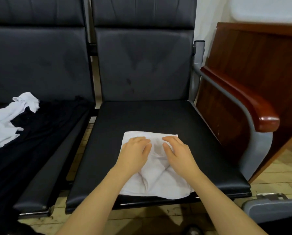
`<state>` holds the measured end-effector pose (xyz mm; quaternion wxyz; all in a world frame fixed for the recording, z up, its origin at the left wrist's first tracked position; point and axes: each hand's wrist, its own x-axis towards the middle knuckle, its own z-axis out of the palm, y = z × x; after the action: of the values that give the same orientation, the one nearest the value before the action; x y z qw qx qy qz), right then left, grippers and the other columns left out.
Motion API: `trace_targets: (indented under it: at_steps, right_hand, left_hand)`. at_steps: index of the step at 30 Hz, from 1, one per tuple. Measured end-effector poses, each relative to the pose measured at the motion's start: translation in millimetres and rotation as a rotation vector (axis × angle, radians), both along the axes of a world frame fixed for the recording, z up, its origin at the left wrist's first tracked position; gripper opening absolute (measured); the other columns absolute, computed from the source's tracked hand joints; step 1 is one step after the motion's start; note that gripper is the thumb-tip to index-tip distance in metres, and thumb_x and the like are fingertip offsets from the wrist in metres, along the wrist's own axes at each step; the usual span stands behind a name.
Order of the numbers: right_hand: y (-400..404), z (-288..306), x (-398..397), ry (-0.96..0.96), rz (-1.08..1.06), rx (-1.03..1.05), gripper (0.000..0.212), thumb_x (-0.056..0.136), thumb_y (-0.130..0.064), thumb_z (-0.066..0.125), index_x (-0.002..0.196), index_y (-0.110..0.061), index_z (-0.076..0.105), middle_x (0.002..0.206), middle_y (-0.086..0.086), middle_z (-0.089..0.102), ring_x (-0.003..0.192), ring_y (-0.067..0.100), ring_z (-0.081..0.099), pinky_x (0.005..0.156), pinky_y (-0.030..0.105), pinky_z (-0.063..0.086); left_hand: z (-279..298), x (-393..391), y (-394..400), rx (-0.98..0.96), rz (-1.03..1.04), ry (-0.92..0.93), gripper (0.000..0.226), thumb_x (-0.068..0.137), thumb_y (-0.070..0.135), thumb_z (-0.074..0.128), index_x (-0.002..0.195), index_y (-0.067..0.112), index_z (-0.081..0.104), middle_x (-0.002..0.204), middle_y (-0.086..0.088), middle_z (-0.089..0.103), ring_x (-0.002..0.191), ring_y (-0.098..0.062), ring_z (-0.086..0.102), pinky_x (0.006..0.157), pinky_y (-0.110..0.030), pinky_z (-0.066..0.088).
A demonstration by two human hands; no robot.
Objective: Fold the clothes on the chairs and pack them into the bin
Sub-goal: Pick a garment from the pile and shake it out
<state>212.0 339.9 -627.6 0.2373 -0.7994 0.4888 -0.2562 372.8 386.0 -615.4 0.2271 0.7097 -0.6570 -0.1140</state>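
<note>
On the left seat (45, 150) of the row of dark padded chairs lies an unfolded heap: a crumpled white garment (7, 122) spread over a black garment (33, 133) that runs from the seat's back down toward its front edge and off the lower left of the view. To the right, on the next seat (201, 146), a folded white cloth (157, 180) lies flat near the front edge, its near corner just overhanging the lip (its surface is creased in the middle, between the wrists). The left hand (135, 153) rests palm down on the far left part of this cloth, fingers straight and close together, gripping nothing. Just beside it, the right hand (177, 153) lies likewise palm down on the far right part, fingers extended and slightly spread, thumb pointing inward toward the other hand; it too presses rather than grasps. The two hands are near each other but apart, with a strip of white cloth showing between them. Further right, a grey metal frame carries a glossy reddish wooden armrest (240, 100), and behind it stands a brown wooden panel (253, 55). At the lower right edge, the grey rim of a bin (274, 204) shows on the pale tiled floor (280, 168).
</note>
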Motion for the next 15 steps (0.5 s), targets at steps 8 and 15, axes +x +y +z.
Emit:
trace_targets:
  at_steps: [8, 15]
  right_hand:
    - [-15, -25, 14, 0.464, -0.120, 0.213, 0.057, 0.100, -0.049, 0.005, 0.153, -0.030, 0.000, 0.161, -0.004, -0.009, 0.147, 0.018, -0.009, 0.117, 0.039, -0.009]
    - [-28, -24, 22, 0.415, -0.213, 0.183, 0.052, 0.101, -0.047, 0.011, 0.151, -0.035, 0.018, 0.161, -0.008, 0.006, 0.148, 0.017, 0.001, 0.115, 0.044, -0.012]
  left_hand:
    - [-25, 32, 3, 0.291, -0.041, -0.086, 0.049, 0.101, 0.046, 0.013, 0.150, 0.038, 0.009, 0.159, 0.007, -0.002, 0.146, -0.009, -0.002, 0.118, -0.031, 0.003]
    - [-31, 41, -9, 0.240, -0.052, 0.020, 0.047, 0.103, 0.039, 0.013, 0.150, 0.036, 0.012, 0.159, 0.009, 0.000, 0.145, -0.007, -0.005, 0.119, -0.034, -0.004]
